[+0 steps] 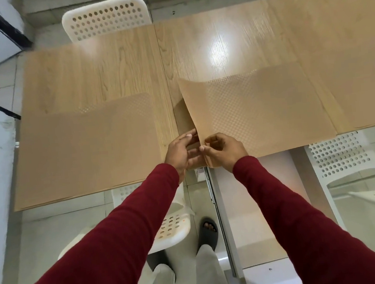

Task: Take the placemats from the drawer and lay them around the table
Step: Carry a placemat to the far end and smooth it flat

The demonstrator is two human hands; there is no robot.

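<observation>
The fingers of the right hand pinch the near-left corner of a tan dimpled placemat, its left edge lifted off the pale wooden bench. The left hand, fingers loosely straight, is just beside it. A second tan placemat lies flat at near left.

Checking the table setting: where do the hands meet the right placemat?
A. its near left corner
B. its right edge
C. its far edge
A: the right hand pinches the right placemat at its near left corner, and the left hand touches it there.

Left hand loosely spread, just beside the pinching right hand.
</observation>
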